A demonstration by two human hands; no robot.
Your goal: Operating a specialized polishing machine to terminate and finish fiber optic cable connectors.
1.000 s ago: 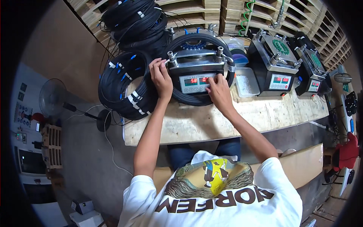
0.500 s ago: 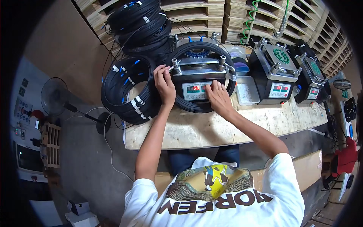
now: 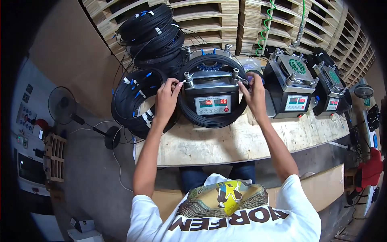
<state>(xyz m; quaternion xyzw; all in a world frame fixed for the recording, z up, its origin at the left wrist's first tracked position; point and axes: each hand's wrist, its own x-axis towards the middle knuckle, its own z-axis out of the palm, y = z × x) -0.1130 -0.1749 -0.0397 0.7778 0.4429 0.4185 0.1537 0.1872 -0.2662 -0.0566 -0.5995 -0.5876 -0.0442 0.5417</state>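
Two hands on the same unit: left hand (image 3: 166, 96) pinches at the left top corner of the grey box machine (image 3: 211, 97), by its metal post, fingers curled nearly shut on what looks like a thin white connector end; too small to be sure. Right hand (image 3: 254, 93) mirrors it at the right corner, fingers bent in around a small part by the right post, grip partly hidden, so I cannot tell what it has. Black cable coil (image 3: 212, 90) is looped round the machine, resting on the wooden table (image 3: 225, 143), so both ends likely come up to the top fixture from either side, which would explain the symmetric reach. Display panel faces the person, readable while both hands are busy. More coils are stacked just left: one flat coil with blue and white ends (image 3: 135, 101) overhanging the table's left edge, a bigger pile (image 3: 151, 34) behind it. Two similar machines (image 3: 291, 86) (image 3: 331, 86) sit to the right, untouched. Green spiral hose (image 3: 268, 24) hangs over the pallets (image 3: 209, 16) behind.
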